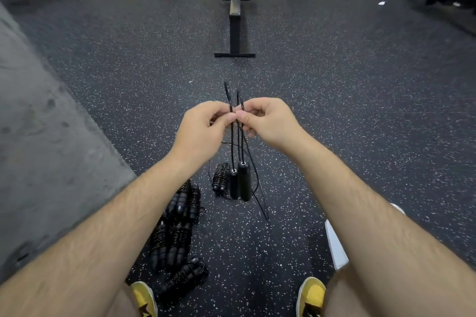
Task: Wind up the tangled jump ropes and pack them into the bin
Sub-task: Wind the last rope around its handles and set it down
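A person seated on a gym floor pinches the thin, glossy black cord of a jump rope (232,147) between both hands at chest height: the left hand (206,123) nips one strand between thumb and curled fingers, and the right hand (268,121), touching it, grips the neighbouring strands the same way. Several wiry loops stand up above the knuckles, while two smooth, matte black cylindrical handles (243,183) with small silver collars hang side by side below, their lower ends at the floor. Just left of them lies a wound rope (221,179), its cord coiled tightly round its handles like a spring. Nearer the left knee, a pile of bundled ropes (177,229) rests on the black rubber flooring (334,85), flecked with white. A strip of bare grey concrete (38,136) runs along the left. A white, hard-edged object (334,247) shows partly beneath the right forearm; what it is cannot be told. Yellow shoes (143,296) frame the bottom edge, and a black rowing machine (235,20) stands straight ahead.
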The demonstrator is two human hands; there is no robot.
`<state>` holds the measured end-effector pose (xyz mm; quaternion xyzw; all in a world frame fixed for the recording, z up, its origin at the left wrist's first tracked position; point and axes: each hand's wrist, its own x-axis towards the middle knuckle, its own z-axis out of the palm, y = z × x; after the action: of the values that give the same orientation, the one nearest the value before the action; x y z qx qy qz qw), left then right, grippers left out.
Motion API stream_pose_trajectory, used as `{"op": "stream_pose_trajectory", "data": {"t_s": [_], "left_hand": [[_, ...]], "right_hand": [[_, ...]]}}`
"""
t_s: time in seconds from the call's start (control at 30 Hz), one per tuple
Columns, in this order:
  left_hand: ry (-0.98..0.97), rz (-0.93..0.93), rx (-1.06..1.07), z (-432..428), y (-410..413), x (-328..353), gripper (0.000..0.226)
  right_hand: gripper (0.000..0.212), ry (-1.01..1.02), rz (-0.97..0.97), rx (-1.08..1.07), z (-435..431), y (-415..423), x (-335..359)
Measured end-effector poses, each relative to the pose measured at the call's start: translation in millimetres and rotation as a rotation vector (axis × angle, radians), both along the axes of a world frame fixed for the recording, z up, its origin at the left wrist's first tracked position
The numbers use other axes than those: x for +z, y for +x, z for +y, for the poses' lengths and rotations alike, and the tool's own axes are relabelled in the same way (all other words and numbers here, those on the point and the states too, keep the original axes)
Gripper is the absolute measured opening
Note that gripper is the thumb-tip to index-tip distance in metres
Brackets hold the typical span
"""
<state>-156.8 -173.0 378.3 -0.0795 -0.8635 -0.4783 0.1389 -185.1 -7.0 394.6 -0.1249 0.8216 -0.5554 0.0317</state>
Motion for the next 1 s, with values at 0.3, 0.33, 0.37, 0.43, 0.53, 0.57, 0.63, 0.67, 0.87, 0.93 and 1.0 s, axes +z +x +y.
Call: {"op": "stream_pose_trajectory", "data": {"t_s": [0.3, 0.33, 0.37, 0.43, 0.53, 0.57, 0.63, 0.67, 0.87, 0.93, 1.0], "left_hand": [[0.24, -0.01, 0.044, -1.9, -1.6, 10.6, 0.019], [0.248, -0.013, 0.056, -2.8, -1.8, 11.0, 0.017], [0.262, -0.019, 0.058, -3.6, -1.5, 12.1, 0.015], [0.29, -0.031, 0.051, -5.3, -2.2, 12.0, 0.015], [0.319, -0.042, 0.038, -5.2, -1.9, 9.2, 0.018], [0.323, -0.046, 0.035, -4.3, -1.0, 8.5, 0.018], [0.29, -0.066, 0.009, -4.0, -1.0, 5.7, 0.017], [0.246, -0.089, -0.025, -4.7, -0.8, 3.6, 0.017], [-0.132, -0.259, -0.209, -6.1, -1.8, -20.4, 0.016], [-0.107, -0.253, -0.197, -4.3, -3.4, -26.8, 0.009], [-0.073, -0.232, -0.192, -2.3, -3.7, -25.5, 0.006]], "right_hand": [[0.015, 0.025, -0.059, 0.083, -9.1, 6.0, -2.1], [0.014, 0.027, -0.064, 0.09, -10.5, 7.4, -1.5], [0.013, 0.034, -0.064, 0.094, -12.1, 8.7, -1.4], [0.011, 0.032, -0.059, 0.083, -15.5, 10.2, -1.1], [0.018, 0.0, -0.038, 0.033, -17.3, 8.6, 1.1], [0.022, -0.015, -0.022, 0.018, -16.6, 7.5, 1.7], [0.017, -0.053, 0.006, 0.001, -14.6, 5.8, 4.2], [0.013, -0.076, 0.012, -0.003, -13.8, 5.0, 5.6], [0.013, -0.186, 0.017, -0.055, -6.6, 2.2, 12.1], [0.014, -0.176, 0.031, -0.046, -3.3, 1.9, 12.5], [0.014, -0.172, 0.047, -0.045, -0.7, 0.9, 12.9]]}}
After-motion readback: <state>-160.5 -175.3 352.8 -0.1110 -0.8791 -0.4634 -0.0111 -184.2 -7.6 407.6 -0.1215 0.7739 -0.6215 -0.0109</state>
